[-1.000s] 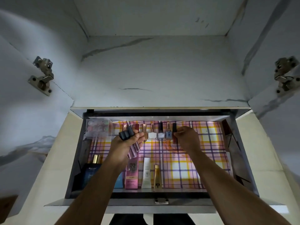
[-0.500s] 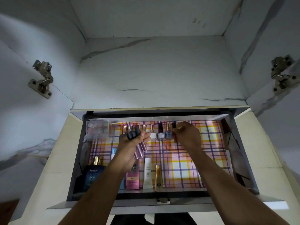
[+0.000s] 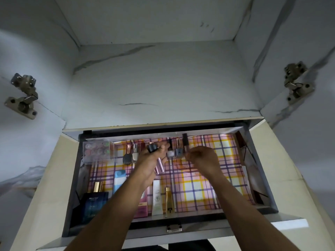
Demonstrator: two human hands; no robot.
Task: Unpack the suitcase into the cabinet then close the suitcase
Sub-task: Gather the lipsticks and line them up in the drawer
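Your cabinet stands open above a pulled-out drawer lined with plaid paper. Your left hand grips a pink tube with a dark cap, its fingers curled round it over the drawer's back row. Your right hand pinches a slim dark tube, upright at the right end of the nail polish row. A clear box sits back left; a blue box, white tube and gold bottle line the front edge.
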